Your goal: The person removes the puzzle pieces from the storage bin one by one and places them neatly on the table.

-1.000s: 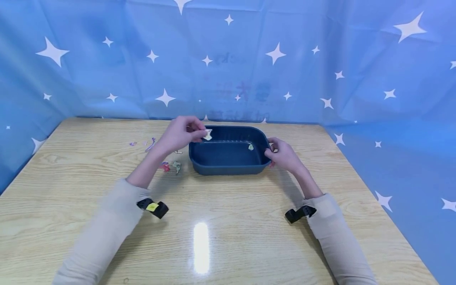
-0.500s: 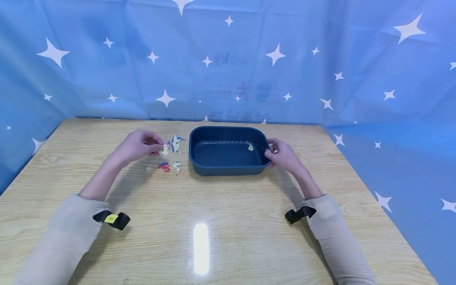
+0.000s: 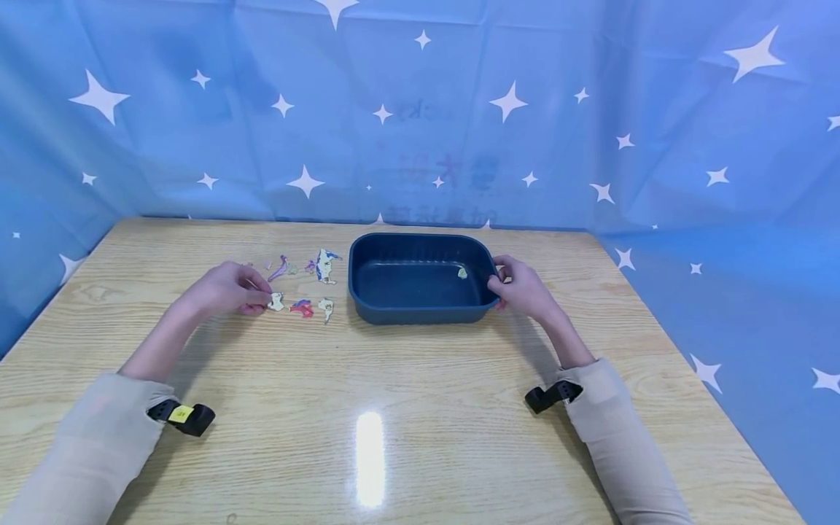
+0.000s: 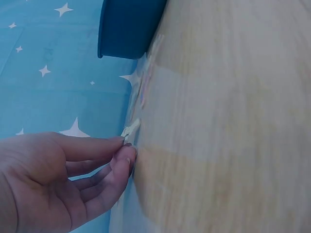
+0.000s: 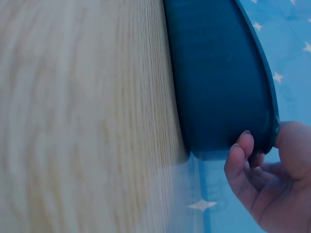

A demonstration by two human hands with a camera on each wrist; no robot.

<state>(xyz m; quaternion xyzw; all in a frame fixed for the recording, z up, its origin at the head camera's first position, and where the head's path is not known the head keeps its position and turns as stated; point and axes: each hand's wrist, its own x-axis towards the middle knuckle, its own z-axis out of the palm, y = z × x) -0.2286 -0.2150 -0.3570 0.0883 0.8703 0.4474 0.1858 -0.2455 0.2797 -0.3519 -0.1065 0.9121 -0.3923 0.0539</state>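
My left hand (image 3: 262, 297) is low over the wooden table (image 3: 394, 379), left of the dark blue tray (image 3: 420, 310). Its thumb and forefinger pinch a small pale cut-out piece (image 3: 276, 301), which is at the table surface. The left wrist view shows that pale piece (image 4: 130, 130) at the fingertips of my left hand (image 4: 127, 144), with the tray (image 4: 129, 26) farther on. My right hand (image 3: 500, 281) grips the tray's right rim; in the right wrist view its fingers (image 5: 241, 158) curl under the rim of the tray (image 5: 218, 82). A small green piece (image 3: 462, 273) lies inside the tray.
Several small cut-out pieces lie left of the tray: a red and blue one (image 3: 302, 307), a pale one (image 3: 325, 307), a white and blue one (image 3: 324, 265) and a purple one (image 3: 281, 266). A blue starred cloth (image 3: 420, 109) walls the table on three sides.
My left hand has carried the pale piece from over the tray's left rim leftward and down to the table beside the other pieces. The right hand has stayed on the rim.
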